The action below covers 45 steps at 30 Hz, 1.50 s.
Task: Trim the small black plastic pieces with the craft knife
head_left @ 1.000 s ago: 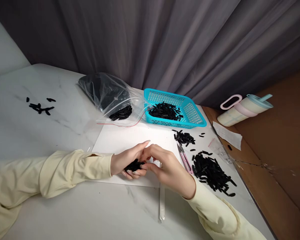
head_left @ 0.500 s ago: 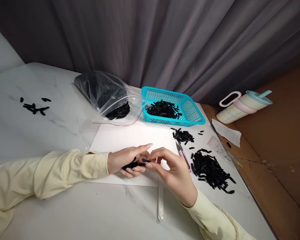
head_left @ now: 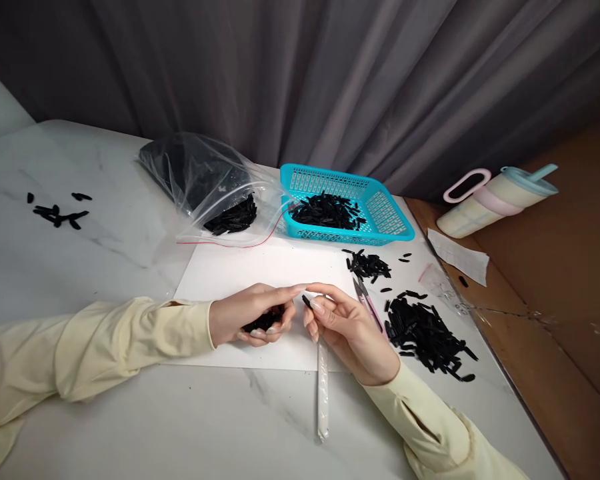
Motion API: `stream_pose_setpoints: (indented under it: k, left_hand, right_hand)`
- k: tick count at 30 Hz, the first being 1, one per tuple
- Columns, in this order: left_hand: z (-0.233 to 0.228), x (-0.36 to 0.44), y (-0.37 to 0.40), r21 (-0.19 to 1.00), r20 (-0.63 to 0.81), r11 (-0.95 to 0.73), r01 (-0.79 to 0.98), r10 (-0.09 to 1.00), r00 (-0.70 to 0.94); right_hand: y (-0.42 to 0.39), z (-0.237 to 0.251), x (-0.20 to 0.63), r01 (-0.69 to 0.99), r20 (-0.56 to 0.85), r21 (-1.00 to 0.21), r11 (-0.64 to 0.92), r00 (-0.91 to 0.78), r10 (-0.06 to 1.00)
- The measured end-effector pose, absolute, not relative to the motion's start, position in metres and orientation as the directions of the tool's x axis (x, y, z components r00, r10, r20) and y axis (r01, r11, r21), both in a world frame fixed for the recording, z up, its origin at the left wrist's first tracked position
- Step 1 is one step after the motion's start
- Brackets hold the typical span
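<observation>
Black plastic slivers (head_left: 264, 322) fill the cupped left hand (head_left: 250, 319). The right hand (head_left: 347, 330) pinches one small black piece (head_left: 307, 301) at its fingertips (head_left: 316, 306), just beside the left fingers.

We see black pieces (head_left: 265, 323) cupped against pale cream sleeves (head_left: 130, 333), a white sheet (head_left: 260, 273) on our grey-veined white marble desk (head_left: 80, 260), a turquoise basket (head_left: 380, 213), pink snips (head_left: 369, 307), and a grey curtain (head_left: 300, 80) behind.

Left hand (head_left: 253, 319) curled, most of its black pieces (head_left: 263, 323) hidden by fingers (head_left: 275, 328), both sleeves cut off at frame edges, bag (head_left: 200, 180) contents blurred behind plastic, pieces' shape too small to tell, basket (head_left: 380, 212) partly behind bag.
</observation>
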<state>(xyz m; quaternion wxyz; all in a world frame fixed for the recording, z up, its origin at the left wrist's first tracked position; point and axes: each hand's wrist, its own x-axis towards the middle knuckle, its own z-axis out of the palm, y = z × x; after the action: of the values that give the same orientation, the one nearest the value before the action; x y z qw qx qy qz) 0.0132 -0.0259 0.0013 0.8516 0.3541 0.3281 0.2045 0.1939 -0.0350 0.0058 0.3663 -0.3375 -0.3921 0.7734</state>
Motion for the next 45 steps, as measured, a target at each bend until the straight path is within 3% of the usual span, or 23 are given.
stream_pose_setpoints:
  k: [9,25,45]
  left_hand:
    - [0.0019,0.0138,-0.0265,0.790,-0.372,0.600,-0.123,0.629,0.683]
    - [0.0032,0.0126,-0.0272,0.729,-0.424,0.675,-0.115,0.576,0.699]
    - [0.0062,0.0148,-0.0274,0.708,-0.422,0.682,-0.183,0.617,0.665]
  right_hand:
    - [-0.0344,0.0021,0.1959,-0.289,-0.230,-0.858,-0.424,-0.522,0.821]
    - [-0.0354,0.0014,0.1938,-0.266,-0.204,-0.881,-0.391,-0.533,0.821]
    - [-0.0342,-0.0009,0.1936,-0.329,-0.198,-0.849,-0.413,-0.526,0.827]
